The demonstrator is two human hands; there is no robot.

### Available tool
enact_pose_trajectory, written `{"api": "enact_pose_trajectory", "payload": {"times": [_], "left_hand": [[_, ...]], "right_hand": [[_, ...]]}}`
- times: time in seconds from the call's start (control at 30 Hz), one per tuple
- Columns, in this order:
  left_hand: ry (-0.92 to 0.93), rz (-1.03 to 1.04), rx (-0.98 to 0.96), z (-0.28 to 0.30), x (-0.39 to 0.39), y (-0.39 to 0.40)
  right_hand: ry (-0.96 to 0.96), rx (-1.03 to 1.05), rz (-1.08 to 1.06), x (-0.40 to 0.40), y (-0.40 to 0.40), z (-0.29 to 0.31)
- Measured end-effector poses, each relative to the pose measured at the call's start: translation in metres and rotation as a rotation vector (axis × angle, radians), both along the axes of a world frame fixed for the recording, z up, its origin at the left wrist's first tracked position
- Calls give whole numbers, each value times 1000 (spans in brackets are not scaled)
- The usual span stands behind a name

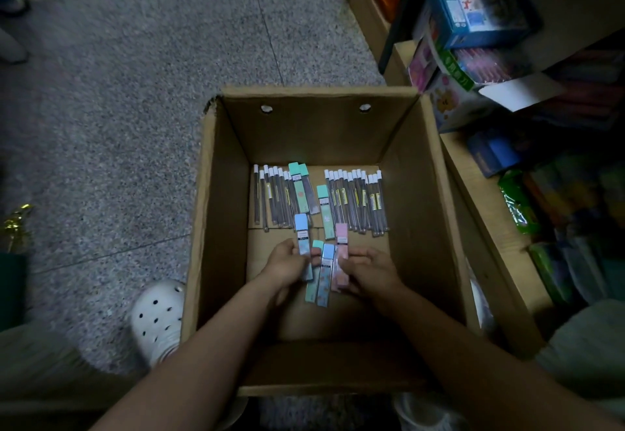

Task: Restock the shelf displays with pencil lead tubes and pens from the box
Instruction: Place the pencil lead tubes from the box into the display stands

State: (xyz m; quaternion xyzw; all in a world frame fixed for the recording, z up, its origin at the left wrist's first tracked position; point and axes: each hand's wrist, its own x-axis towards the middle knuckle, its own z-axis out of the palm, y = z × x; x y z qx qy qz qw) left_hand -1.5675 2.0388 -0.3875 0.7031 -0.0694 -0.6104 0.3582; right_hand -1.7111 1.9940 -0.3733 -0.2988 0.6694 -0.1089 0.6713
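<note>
Cardboard box [216,214] sits open on the floor before you, shelf displays [541,166] to its right. Far in it lie two rows of clear lead tubes [355,200], long axes running near-to-far. Your left hand [287,266] pinches a blue flat case [302,244]; your right hand [368,271] grips the pink case [341,254], both just nearer than those rows.

Both inside the cardboard box [216,214]: left hand [287,263] closed around a blue-capped lead case [302,237], right hand [368,270] gripping a pink case [341,244]. Between the hands, a teal case [313,278] and a blue case [325,275] side by side. Beyond the fingertips, rows of clear white-capped lead tubes [355,200] flat on the box floor.
</note>
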Motion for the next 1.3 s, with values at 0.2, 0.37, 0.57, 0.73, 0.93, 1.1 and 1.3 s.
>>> {"api": "enact_pose_trajectory", "payload": {"times": [0.2,0.37,0.57,0.73,0.93,1.1,1.3], "left_hand": [[150,129,-85,10,-8,-1],[51,157,-63,5,-1,-4],[-21,158,-71,-4,10,-11],[-70,169,-86,-13,14,-10],[-46,263,-49,-14,14,-12],[7,235,-88,-3,11,-12],[67,30,-160,44,15,-19]], "right_hand": [[-22,-79,85,22,8,-1],[71,-170,295,20,-7,-15],[642,-351,567,13,-27,-43],[716,-314,641,32,-23,-56],[588,-263,388,25,-29,-46],[411,-395,305,11,-31,-31],[244,-636,378,16,-49,26]]}}
